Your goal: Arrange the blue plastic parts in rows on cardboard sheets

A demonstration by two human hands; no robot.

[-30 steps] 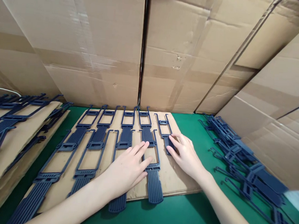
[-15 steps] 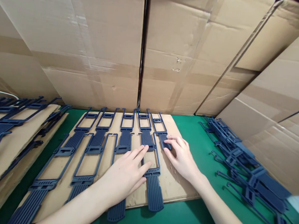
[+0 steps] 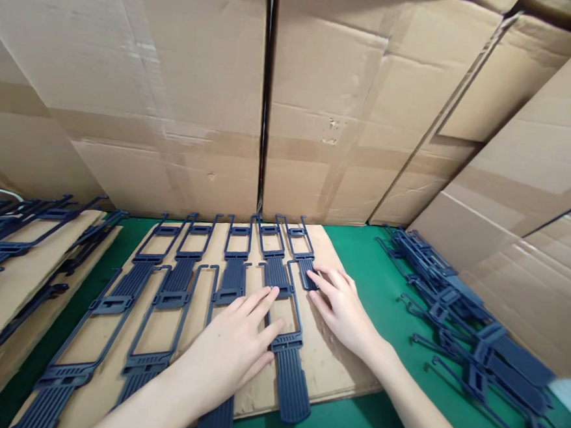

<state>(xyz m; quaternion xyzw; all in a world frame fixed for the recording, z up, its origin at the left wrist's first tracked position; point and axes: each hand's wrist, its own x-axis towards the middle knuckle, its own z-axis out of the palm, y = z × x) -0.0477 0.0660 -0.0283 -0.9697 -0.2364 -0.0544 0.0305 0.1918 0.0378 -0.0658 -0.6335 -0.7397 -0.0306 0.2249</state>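
Observation:
Rows of dark blue plastic frames with ribbed tails lie flat on a cardboard sheet [image 3: 326, 367]. My right hand [image 3: 340, 306] has its thumb and fingers at the ribbed tail of the back row's rightmost frame [image 3: 305, 273], lightly gripping its end. My left hand [image 3: 238, 334] lies palm down with fingers stretched out. Its fingertips touch the lower end of a neighbouring back-row frame [image 3: 275, 272]. Just right of that hand lies a front-row frame [image 3: 291, 377], its tail reaching past the sheet's edge. My left hand and forearm hide part of another front-row frame [image 3: 217, 421].
Stacked cardboard sheets [image 3: 41, 282] bearing more blue frames stand on the left. A loose pile of blue frames [image 3: 473, 331] lies on the green table [image 3: 356, 245] at right. Large cardboard boxes [image 3: 191, 90] form a wall behind, and more boxes [image 3: 522, 178] stand along the right.
The view has tilted slightly, so the frames and sheet sit a little lower and further left. Both hands stay at nearly the same places on the frames.

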